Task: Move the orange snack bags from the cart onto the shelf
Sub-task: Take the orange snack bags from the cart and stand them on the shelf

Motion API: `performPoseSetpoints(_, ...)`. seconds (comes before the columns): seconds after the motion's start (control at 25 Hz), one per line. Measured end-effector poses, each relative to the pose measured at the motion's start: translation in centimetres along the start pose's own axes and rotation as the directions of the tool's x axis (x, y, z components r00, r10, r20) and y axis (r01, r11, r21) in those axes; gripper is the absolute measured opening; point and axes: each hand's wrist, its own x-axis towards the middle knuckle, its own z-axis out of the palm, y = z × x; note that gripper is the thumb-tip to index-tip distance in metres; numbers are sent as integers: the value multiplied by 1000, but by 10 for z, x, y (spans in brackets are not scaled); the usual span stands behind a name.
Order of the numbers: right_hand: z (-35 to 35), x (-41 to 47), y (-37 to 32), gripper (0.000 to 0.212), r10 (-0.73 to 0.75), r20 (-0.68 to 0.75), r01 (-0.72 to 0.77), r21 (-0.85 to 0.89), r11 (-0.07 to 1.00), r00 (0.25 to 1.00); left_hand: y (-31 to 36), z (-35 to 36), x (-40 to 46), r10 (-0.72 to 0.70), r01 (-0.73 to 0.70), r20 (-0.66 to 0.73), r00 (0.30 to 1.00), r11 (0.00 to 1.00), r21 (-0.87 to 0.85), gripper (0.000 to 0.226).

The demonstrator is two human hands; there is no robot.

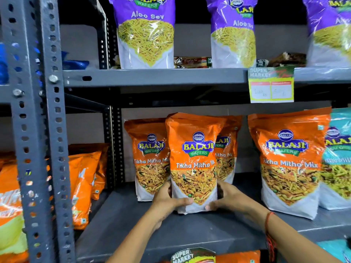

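The left hand [167, 202] curls around the lower left edge of a Tikha Mitha Mix bag [192, 162], thumb across its white base. The bag stands upright on the grey shelf [133, 224], long axis vertical, label facing outward. The right hand [228, 198] cups its lower right edge, fingers partly closed on it. Four orange Tikha Mitha Mix bags show on this shelf: the held one, two behind [150, 158] it, one [288, 164] to the right. Three purple Aloo Sev bags [145, 33] stand above.

Purple Aloo Sev bags [145, 33], price tag [271, 85]
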Motion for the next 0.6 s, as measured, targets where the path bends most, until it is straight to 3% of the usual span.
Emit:
performPoseSetpoints(0.12, 11, 0, -22, 87, -77, -13, 77, -33, 997, 997, 5, -22, -10, 15, -16, -16, 1000, 998, -68, 61)
performPoseSetpoints(0.24, 36, -1, -43, 79, -169, -21, 167, -74, 983, 985, 12, -54, -26, 29, -35, -49, 998, 993, -115, 68)
performPoseSetpoints(0.32, 57, -4, -49, 72, -180, -14, 178, -64, 982, 984, 11, -71, -38, 17, -27, -77, 997, 991, -130, 76)
performPoseSetpoints(0.44, 87, -4, -44, 82, -157, -53, 150, -114, 982, 986, 1, -89, -55, -16, 2, -96, 995, 990, -139, 72)
performPoseSetpoints(0.6, 109, -7, -41, 80, -129, -65, 113, -210, 971, 989, -15, -98, -69, -54, 40, -92, 994, 988, -147, 86)
